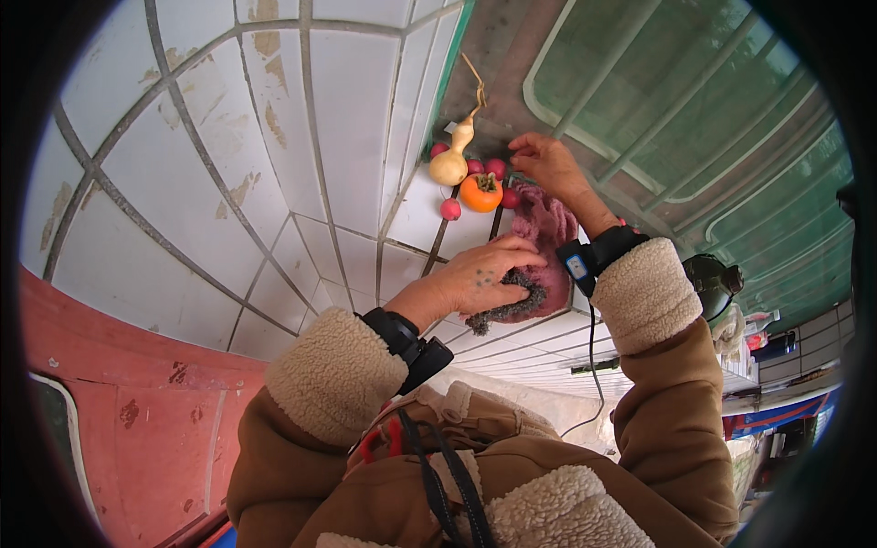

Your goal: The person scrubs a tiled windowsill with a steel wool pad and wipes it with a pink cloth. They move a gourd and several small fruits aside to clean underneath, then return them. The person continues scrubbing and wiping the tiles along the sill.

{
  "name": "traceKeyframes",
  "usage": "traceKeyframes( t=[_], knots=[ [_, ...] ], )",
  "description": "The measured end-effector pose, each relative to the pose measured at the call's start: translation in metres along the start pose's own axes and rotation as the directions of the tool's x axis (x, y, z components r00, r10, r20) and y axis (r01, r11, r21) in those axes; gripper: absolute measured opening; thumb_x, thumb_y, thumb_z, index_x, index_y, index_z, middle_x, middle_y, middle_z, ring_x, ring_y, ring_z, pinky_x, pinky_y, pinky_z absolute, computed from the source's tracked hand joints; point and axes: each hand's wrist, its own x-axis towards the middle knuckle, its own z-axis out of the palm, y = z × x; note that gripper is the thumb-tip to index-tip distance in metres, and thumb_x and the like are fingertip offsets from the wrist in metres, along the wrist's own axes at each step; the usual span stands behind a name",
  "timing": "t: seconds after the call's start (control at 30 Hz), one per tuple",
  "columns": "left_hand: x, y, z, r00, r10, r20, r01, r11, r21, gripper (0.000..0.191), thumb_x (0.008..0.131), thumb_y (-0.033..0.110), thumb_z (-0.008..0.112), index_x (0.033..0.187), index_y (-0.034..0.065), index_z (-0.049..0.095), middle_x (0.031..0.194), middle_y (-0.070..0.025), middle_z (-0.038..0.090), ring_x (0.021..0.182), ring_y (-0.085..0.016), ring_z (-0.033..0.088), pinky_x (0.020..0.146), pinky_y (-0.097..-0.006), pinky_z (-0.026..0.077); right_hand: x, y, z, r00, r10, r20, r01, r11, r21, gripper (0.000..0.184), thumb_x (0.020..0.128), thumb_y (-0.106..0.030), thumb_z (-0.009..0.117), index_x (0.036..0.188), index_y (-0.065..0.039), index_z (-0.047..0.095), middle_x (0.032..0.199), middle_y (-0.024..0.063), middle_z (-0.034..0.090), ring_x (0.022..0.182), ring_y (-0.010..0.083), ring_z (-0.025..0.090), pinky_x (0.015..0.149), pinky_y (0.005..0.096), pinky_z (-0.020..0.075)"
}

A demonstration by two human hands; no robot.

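Observation:
My left hand lies on a pink plush cloth, its fingers and thumb around part of the dark grey fuzzy edge. My right hand hovers beyond the cloth near the window, fingers bent and slightly apart, with nothing visible in it. Left of it, a pale dried bottle gourd with a curling stem stands on the white-tiled ledge. An orange persimmon sits beside the gourd, calyx upward. Small red radish-like rounds, among them one in front and one behind, surround them.
A white-tiled wall rises on the left, with a red painted door below it. Window bars run along the right. A dark glass bottle stands right of my sleeve. A black cable hangs from my right wrist strap.

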Motion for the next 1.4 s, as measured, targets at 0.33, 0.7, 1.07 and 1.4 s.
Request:
traceKeyframes(
  t=[0.33, 0.7, 1.07, 1.4],
  knots=[
    [0.000, -0.001, 0.001, 1.000, -0.014, -0.004, 0.014, 1.000, -0.021, 0.047, 0.077, 0.020, 0.062, 0.121, 0.0103, 0.053, 0.127, -0.0088, 0.046, 0.114, -0.027, 0.049, 0.095, -0.0349, 0.040, -0.007, -0.007, -0.015, 0.966, 0.021, 0.259, -0.005, 0.998, -0.063, 0.031, 0.079, -0.007, 0.065, 0.108, -0.003, 0.058, 0.089, 0.0067, 0.064, 0.083, 0.0126, 0.059, 0.072, 0.0256, 0.0474],
    [0.000, 0.000, 0.001, 0.999, -0.033, -0.008, 0.033, 0.999, -0.005, 0.045, 0.077, 0.022, 0.061, 0.120, 0.0103, 0.054, 0.126, -0.0075, 0.046, 0.113, -0.027, 0.049, 0.095, -0.0354, 0.040, 0.004, -0.019, 0.007, 0.973, -0.019, 0.229, 0.026, 0.999, -0.029, 0.028, 0.078, -0.007, 0.065, 0.103, 0.001, 0.056, 0.079, 0.0060, 0.063, 0.070, 0.0111, 0.058, 0.062, 0.0262, 0.0463],
    [0.001, -0.001, 0.002, 1.000, -0.025, -0.014, 0.025, 1.000, -0.001, 0.045, 0.077, 0.022, 0.061, 0.120, 0.0108, 0.054, 0.126, -0.0077, 0.046, 0.114, -0.027, 0.048, 0.095, -0.0358, 0.040, 0.016, -0.021, 0.009, 0.973, 0.010, 0.230, -0.010, 1.000, 0.001, 0.017, 0.080, -0.006, 0.065, 0.093, 0.000, 0.056, 0.078, 0.0063, 0.062, 0.070, 0.0115, 0.059, 0.056, 0.0249, 0.0465],
    [0.000, 0.000, 0.001, 0.999, -0.033, -0.012, 0.033, 0.999, -0.009, 0.045, 0.077, 0.022, 0.061, 0.120, 0.0112, 0.054, 0.126, -0.0071, 0.046, 0.114, -0.026, 0.049, 0.094, -0.0353, 0.041, -0.003, -0.006, -0.009, 0.982, -0.054, 0.183, 0.052, 0.999, 0.013, 0.024, 0.081, -0.006, 0.064, 0.103, 0.000, 0.056, 0.089, 0.0076, 0.064, 0.084, 0.0125, 0.059, 0.071, 0.0264, 0.0484]
  ],
)
